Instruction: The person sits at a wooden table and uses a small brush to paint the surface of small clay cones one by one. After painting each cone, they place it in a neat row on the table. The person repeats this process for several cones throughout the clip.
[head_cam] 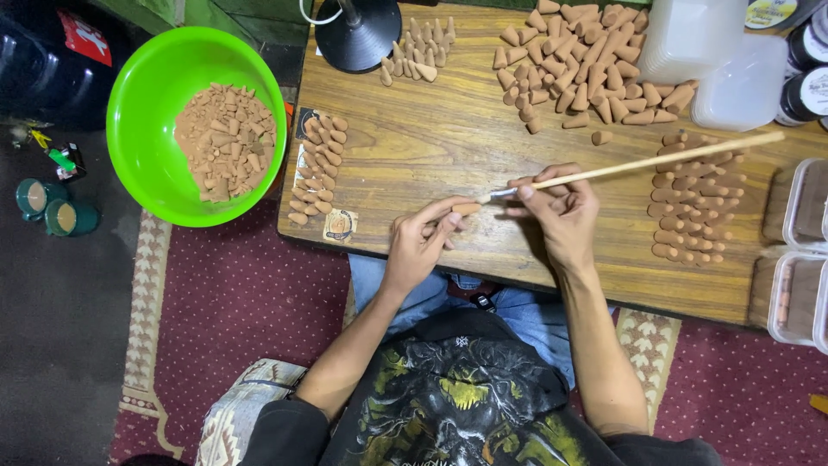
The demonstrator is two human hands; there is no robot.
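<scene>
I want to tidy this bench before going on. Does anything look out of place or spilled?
One cone lies alone on the wooden table, apart from the loose pile above it. A few green cups and small bits sit on the floor. Nothing looks spilled or broken.

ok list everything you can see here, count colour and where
small clay-coloured cone: one, tan, pinched in left hand fingertips
long wooden-handled brush: one, pale wood, held in right hand, tip at the cone
loose cone piles: many, tan, table top and right side
cone rows: many, tan, table's left edge
round plastic bowl: one, bright green, left of table, holds cones
wooden table: one, brown, centre
black lamp base: one, table's far edge
clear plastic tubs: stacked, top right
patterned rug: one, maroon, under table
left hand: gripping the cone
right hand: gripping the brush
</scene>
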